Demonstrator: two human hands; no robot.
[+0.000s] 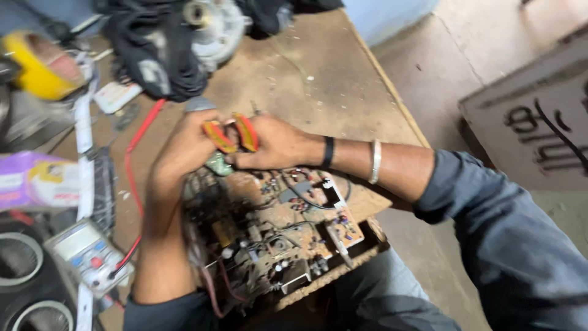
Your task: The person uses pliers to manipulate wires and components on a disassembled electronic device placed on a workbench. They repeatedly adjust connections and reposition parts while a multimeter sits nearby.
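Workbench: a worn brown wooden workbench (318, 73), scuffed and dusty, fills most of the view; pale concrete floor lies past its right edge.
Circuit board: a large rust-stained brown circuit board (275, 236), crowded with small parts and thin wires, lies at the near edge of the bench, against the person's lap and just below both hands.
Black cloth: a heap of black fabric (153, 52) sits at the far side of the bench, beside a round grey metal motor housing (214, 24).
Left hand: the left hand (187, 147) is curled over the far end of the board, its fingers folded in against the tool's handles; the blur hides how firmly they grip.
Right hand: the right hand (275, 147) is closed around the tool from the other side, fingers wrapped tight; a black band and a silver bangle ring the wrist.
Tool: a small hand tool with red-and-yellow handles (233, 135), pliers or cutters, is held between the two hands, directly above the top edge of the board.
Meter: a pale grey handheld multimeter (89, 254) lies at the left, well apart from the hands, with a red lead wire (135, 156) running up from it.
Tape: a yellow tape roll (40, 64) rests at the far left.
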